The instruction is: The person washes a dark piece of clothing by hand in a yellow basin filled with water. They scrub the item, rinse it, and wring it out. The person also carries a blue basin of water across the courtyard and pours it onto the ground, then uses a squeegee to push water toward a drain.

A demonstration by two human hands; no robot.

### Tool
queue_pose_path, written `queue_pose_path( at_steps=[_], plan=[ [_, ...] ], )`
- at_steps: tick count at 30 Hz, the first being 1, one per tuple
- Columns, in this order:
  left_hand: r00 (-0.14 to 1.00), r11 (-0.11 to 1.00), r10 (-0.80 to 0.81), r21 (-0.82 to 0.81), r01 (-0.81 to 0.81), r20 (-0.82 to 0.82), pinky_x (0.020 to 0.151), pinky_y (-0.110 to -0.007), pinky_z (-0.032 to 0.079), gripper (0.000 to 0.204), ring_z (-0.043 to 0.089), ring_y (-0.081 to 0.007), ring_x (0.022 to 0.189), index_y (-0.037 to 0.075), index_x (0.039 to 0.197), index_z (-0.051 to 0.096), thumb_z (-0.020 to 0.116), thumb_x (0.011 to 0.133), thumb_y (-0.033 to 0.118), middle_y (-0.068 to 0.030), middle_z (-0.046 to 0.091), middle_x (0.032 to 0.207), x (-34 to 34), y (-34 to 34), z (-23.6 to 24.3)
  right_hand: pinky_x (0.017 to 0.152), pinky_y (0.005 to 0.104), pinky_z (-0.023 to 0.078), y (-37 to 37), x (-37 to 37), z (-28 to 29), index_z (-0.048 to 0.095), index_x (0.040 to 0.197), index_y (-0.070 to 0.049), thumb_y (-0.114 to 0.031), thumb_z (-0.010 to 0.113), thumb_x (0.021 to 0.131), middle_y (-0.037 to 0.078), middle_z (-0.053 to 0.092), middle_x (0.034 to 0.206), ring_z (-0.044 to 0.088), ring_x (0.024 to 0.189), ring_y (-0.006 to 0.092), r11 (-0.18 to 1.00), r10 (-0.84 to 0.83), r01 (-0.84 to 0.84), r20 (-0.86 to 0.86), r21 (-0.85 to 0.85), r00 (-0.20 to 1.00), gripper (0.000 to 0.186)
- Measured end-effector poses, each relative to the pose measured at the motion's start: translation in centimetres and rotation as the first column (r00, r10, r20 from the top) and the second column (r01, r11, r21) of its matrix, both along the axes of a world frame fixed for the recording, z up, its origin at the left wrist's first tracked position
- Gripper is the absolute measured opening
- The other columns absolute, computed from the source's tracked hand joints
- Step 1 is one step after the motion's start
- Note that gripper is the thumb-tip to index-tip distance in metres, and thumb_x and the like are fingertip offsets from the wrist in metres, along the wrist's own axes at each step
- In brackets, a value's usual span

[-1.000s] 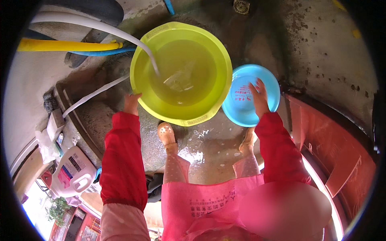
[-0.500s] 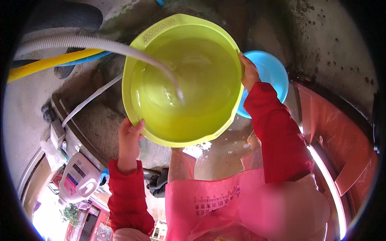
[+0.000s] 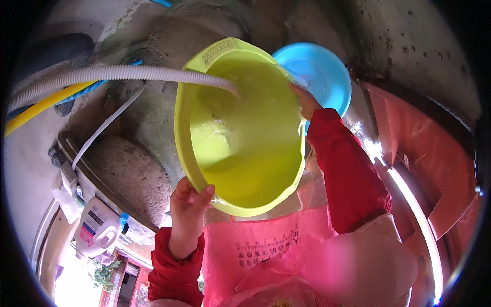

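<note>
I hold a yellow-green plastic basin tilted, with water in it. My left hand grips its lower-left rim, thumb over the edge, and my right hand is closed on its right rim. A ribbed off-white hose arches over the basin's left rim, its end over the inside of the basin. Behind the basin at the upper right, a light-blue basin rests on the wet ground, partly hidden. My pink apron shows below.
At the left are yellow and blue hoses, a thin pale hose, a concrete ledge and a white jug. A red panel stands at the right. A bright doorway with a plant lies at the lower left.
I took hold of the yellow-green basin, lifted it toward myself and tilted it. Both hands moved with it, and the light-blue basin now appears higher in view.
</note>
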State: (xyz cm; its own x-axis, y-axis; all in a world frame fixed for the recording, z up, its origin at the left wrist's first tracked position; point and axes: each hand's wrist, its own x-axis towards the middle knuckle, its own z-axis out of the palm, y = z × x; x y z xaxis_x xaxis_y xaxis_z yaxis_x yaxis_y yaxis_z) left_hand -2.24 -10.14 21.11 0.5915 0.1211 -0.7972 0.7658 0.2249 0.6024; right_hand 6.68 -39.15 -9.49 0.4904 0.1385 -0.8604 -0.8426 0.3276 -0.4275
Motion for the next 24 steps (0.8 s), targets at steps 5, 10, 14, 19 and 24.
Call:
queue_pose_path(
  at_steps=[5,10,14,19,24],
  plan=[
    [1.0,1.0,0.02,0.001,-0.02,0.007,0.075,-0.022,0.047,0.02,0.059,-0.009,0.086,0.002,0.105,0.055,0.06,0.086,0.003,-0.004,0.063,0.098,-0.1,-1.1,0.1,0.096,0.035,0.035,0.3,-0.3,0.7,0.049,0.125,-0.004,-0.036,0.057,0.086,0.01,0.053,0.121,0.046,0.112,0.0207,0.993,0.056,-0.057,0.015,0.107,0.998,0.052],
    [0.999,0.999,0.02,-0.039,-0.018,0.035,0.08,-0.024,0.046,0.021,0.059,-0.0112,0.091,0.0,0.107,0.053,0.058,0.086,0.001,-0.007,0.063,0.102,0.7,-2.5,0.7,0.095,0.0343,0.036,0.8,-0.9,-0.3,0.049,0.125,-0.004,-0.036,0.056,0.086,0.009,0.053,0.12,0.046,0.112,0.0207,0.993,0.118,-0.118,0.147,-0.012,0.982,0.051],
    [0.999,0.999,-0.005,-0.038,0.007,0.034,0.079,-0.028,0.05,0.024,0.061,-0.0155,0.09,-0.001,0.108,0.051,0.057,0.085,-0.001,-0.0096,0.062,0.102,2.4,-4.0,1.7,0.096,0.0342,0.035,0.0,-2.4,-3.0,0.046,0.128,-0.006,-0.035,0.054,0.088,0.009,0.051,0.123,0.046,0.114,0.0204,0.99,0.139,-0.14,0.049,0.008,0.989,0.05],
    [1.0,0.998,0.017,-0.065,-0.016,0.015,0.087,-0.028,0.046,0.027,0.059,-0.0152,0.094,-0.002,0.108,0.05,0.058,0.083,-0.006,-0.0103,0.061,0.103,2.8,-4.0,2.5,0.1,0.0364,0.031,1.6,-1.7,1.8,0.039,0.134,-0.009,-0.037,0.054,0.088,0.006,0.045,0.132,0.04,0.122,0.0202,0.949,0.266,-0.275,0.074,0.156,0.961,0.056],
    [1.0,0.995,-0.004,-0.098,0.002,-0.026,0.082,-0.025,0.046,0.027,0.058,-0.0132,0.09,-0.002,0.106,0.051,0.059,0.081,-0.007,-0.0085,0.061,0.098,3.4,-4.5,3.4,0.1,0.0433,0.029,1.4,-2.8,3.1,0.03,0.14,-0.015,-0.042,0.054,0.086,0.005,0.04,0.137,0.038,0.124,0.0232,0.938,0.317,-0.314,0.007,0.148,0.949,0.065]
  ],
)
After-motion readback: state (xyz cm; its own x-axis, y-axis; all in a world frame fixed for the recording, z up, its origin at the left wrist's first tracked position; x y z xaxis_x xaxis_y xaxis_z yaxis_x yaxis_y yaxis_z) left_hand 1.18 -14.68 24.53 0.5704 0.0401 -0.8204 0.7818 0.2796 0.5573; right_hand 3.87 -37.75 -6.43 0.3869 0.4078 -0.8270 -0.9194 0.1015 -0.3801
